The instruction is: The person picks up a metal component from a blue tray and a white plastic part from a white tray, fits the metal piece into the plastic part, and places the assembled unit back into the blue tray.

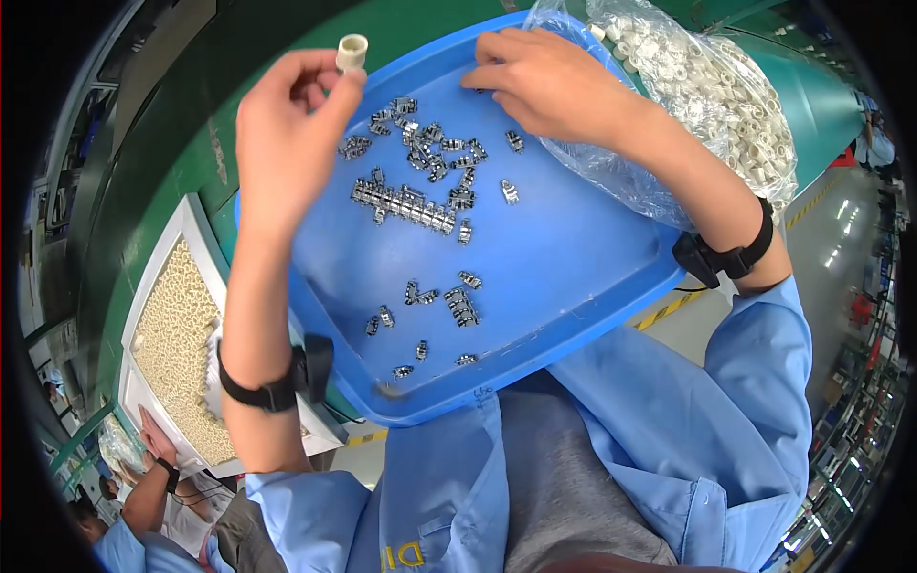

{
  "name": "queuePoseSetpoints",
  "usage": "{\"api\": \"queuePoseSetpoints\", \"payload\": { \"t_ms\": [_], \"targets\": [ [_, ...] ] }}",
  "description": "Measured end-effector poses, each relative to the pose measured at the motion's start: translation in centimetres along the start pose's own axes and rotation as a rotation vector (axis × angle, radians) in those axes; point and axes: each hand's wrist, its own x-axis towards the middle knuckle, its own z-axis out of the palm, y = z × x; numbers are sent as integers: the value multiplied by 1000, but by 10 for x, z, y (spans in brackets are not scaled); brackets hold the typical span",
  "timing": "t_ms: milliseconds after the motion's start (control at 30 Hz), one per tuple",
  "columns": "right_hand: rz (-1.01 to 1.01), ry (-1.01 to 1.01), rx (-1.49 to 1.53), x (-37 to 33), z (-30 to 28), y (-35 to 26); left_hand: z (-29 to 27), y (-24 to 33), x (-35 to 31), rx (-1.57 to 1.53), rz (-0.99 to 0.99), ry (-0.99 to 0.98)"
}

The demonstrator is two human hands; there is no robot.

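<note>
Between its thumb and fingers, my left hand [282,134] holds a cream plastic ring-shaped cap [351,53], raised just beyond the tray's left rim. My right hand [554,86] is low over the far side of the blue tray [573,239], its fingers bent down. A dark bit shows under those fingertips, too hidden to name. Scattered on the tray are small metal clip-like parts, including a loose cluster [427,153] and a lined-up row [406,205]. Nearer me lies a short stack [460,307] of the same parts.
A clear plastic bag [697,105] full of cream caps overlaps the tray's far right rim. To the left stands a white box [138,315] of tiny cream pieces [177,334]. A co-worker's hand [158,439] rests against that box. Green work surface [181,115] extends beyond.
</note>
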Motion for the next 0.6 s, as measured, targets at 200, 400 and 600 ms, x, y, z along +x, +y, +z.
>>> {"api": "queuePoseSetpoints", "payload": {
  "t_ms": [200, 400, 600],
  "targets": [
    [-38, -141, -29, 10, 12, 7, 0, -69, 89, 289, -26, -180],
    [-34, -19, 49, 9, 6, 2, 11, -115, 120, 278, 44, -298],
    [175, -132, 312, 5, -9, -8, 9, -120, 121, 291, 48, -335]
  ]
}}
